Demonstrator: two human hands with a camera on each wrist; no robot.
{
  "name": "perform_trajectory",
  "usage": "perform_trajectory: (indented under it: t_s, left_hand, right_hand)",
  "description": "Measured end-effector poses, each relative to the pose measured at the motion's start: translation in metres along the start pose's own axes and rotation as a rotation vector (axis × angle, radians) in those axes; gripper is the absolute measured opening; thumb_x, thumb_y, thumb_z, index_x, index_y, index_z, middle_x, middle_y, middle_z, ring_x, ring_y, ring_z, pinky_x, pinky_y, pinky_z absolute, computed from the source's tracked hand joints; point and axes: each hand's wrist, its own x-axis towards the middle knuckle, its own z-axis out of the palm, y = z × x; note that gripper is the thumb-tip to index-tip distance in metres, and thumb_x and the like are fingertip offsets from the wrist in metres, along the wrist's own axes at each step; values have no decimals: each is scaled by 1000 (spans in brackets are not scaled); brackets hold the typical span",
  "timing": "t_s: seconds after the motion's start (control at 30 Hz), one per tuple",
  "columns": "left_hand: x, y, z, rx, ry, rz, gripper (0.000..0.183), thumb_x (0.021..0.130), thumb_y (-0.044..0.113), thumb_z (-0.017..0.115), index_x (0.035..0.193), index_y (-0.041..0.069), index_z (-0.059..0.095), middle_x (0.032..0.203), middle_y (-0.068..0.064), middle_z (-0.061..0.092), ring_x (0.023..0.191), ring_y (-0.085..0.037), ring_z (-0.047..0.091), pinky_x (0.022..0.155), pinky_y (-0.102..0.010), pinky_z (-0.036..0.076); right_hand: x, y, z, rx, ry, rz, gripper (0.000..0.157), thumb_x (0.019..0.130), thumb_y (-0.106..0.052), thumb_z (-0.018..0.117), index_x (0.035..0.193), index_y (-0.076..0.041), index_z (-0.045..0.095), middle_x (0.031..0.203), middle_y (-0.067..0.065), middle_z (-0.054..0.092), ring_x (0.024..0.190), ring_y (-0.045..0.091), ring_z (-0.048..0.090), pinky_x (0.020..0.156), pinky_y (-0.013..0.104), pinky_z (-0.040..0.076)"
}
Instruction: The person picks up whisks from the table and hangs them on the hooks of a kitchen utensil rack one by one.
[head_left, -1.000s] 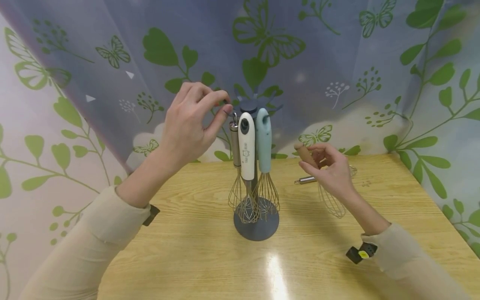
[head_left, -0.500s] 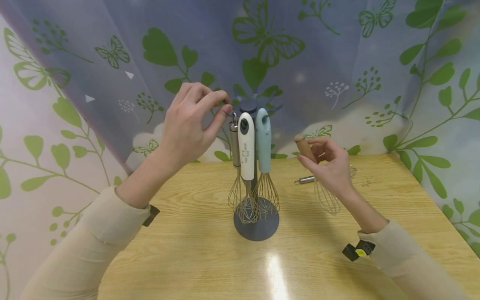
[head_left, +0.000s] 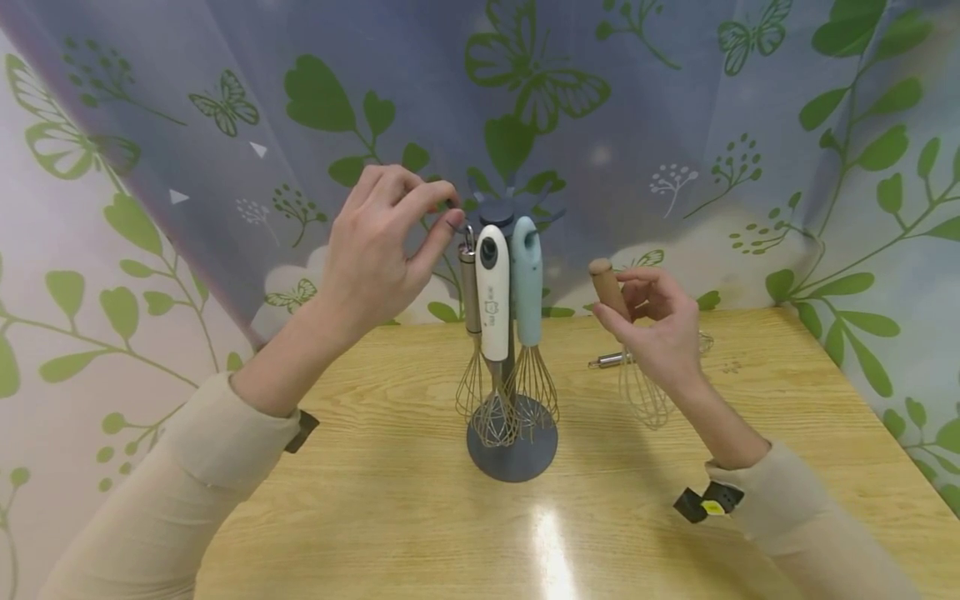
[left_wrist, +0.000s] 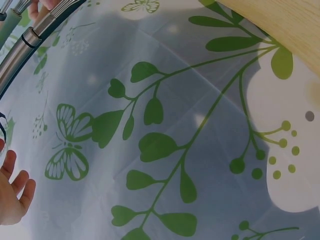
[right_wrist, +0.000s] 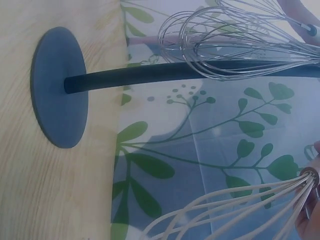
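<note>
A dark grey stand [head_left: 512, 457] with hook arms at its top carries three hanging whisks. They are a metal-handled whisk [head_left: 468, 292], a white-handled whisk [head_left: 493, 304] and a light-blue-handled whisk [head_left: 528, 287]. At the top left of the stand, my left hand [head_left: 378, 237] pinches one hook arm between thumb and index finger, just by the metal whisk's loop. Right of the stand, my right hand [head_left: 663, 333] holds a wooden-handled whisk [head_left: 609, 285] above the table, handle up and wires down. Those wires [right_wrist: 225, 210] show below the stand's pole in the right wrist view.
Behind my right hand, a small metal whisk [head_left: 607, 361] lies on the wooden table [head_left: 375, 500], partly hidden. A patterned curtain [head_left: 637, 125] hangs along the table's back edge, and the pale curtain [head_left: 97, 333] continues at the left.
My right hand has shifted slightly left and upward, and the wooden whisk's handle stands more upright. My left hand stays at the hook arm.
</note>
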Motion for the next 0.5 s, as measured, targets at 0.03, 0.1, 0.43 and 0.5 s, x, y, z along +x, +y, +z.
perform_trajectory:
  t_s: [0.03,0.1,0.43,0.5]
  left_hand:
    - [0,0,0,0,0,0,24,108,25,61,110,6,76,94,-16,66,98,-37,57,83,-45,49]
    - [0,0,0,2,2,1,24,108,25,61,110,6,76,94,-16,66,97,-37,57,83,-45,49]
    - [0,0,0,4,6,2,24,108,25,61,109,7,76,93,-15,66,96,-36,57,82,-44,48]
    - [0,0,0,3,6,2,24,108,25,61,109,7,76,93,-15,66,96,-36,57,82,-44,48]
  right_hand:
    - [0,-1,1,4,2,-5,38,78,17,79,113,15,64,80,-17,66,70,1,61,62,14,52]
    - [1,-2,2,13,5,-17,37,78,17,79,112,15,64,80,-16,66,70,1,61,62,14,52]
    - [9,-11,7,29,9,-47,37,78,17,79,111,16,63,80,-16,67,69,1,62,61,15,52]
    - [9,-13,8,34,17,-45,38,77,18,79,111,16,62,81,-17,68,69,1,62,61,15,52]
